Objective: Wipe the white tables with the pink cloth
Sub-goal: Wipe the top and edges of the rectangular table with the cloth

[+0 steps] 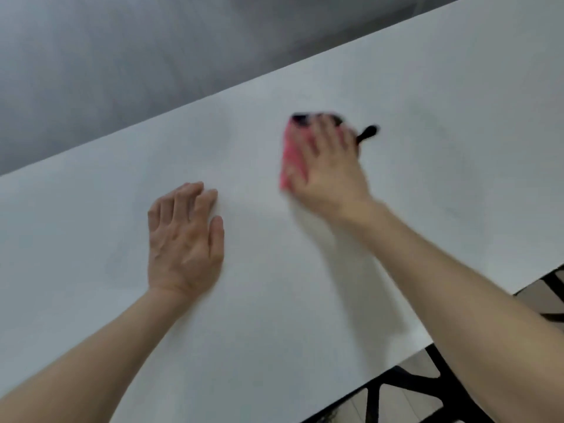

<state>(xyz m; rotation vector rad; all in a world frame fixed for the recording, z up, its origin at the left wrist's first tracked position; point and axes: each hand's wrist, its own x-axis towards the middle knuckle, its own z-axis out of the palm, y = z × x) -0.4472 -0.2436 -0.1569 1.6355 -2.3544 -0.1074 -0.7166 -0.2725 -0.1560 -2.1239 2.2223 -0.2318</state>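
Blurred, wide-angle view.

Around: white table (305, 285) across most of the view, far edge slanting up from left to right. Beyond that edge, plain grey surface (122, 56), out of focus; cannot tell floor or wall. Past the near edge at lower right, black frame bars (415, 374) over pale floor (409, 401); cannot tell chair or table leg.

In the way: small black piece (367, 134) poking out just beside the right hand, on its far right side. Too smeared to name; cannot tell if joined to the cloth.

Task thing: pink cloth (293, 157) on the tabletop, right of centre, toward the far edge, mostly covered by the hand. Pink strip showing along the hand's left side, dark patch at the far end by the fingertips.

Right hand (329, 169): palm down on the cloth, fingers straight and spread, pressing it onto the table rather than curling round it. Forearm reaching in from lower right across the near edge. Motion-smeared.

Left hand (183, 239): palm down, flat on bare table, fingers straight and close together, thumb alongside, holding nothing. Well apart from the cloth, nearer the person. Forearm in from lower left.
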